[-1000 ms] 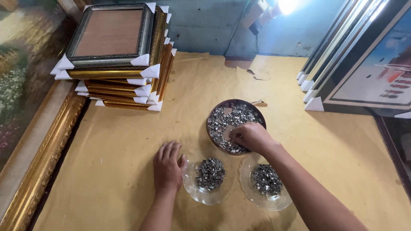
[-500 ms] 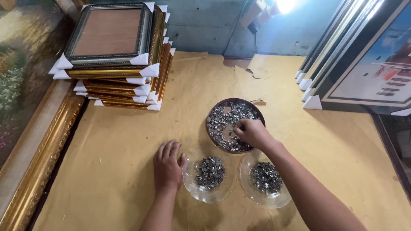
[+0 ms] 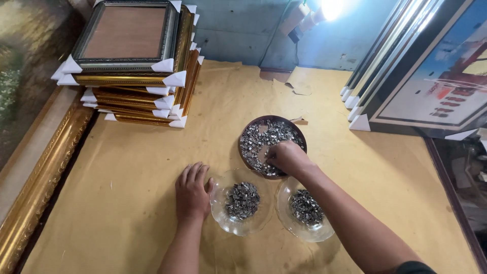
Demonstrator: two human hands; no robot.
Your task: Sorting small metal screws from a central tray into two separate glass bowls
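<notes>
With the right hand (image 3: 286,157) closed in a pinch among the small metal pieces (image 3: 264,139) in the brown dish (image 3: 247,133) and the left hand (image 3: 192,192) laid open beside a glass bowl (image 3: 223,219), pieces could be scattered if the pinch is loosened.

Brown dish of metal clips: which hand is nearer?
Right. The right hand is over the brown dish, fingers in the clips. The left hand lies flat on the table beside the left glass bowl.
</notes>
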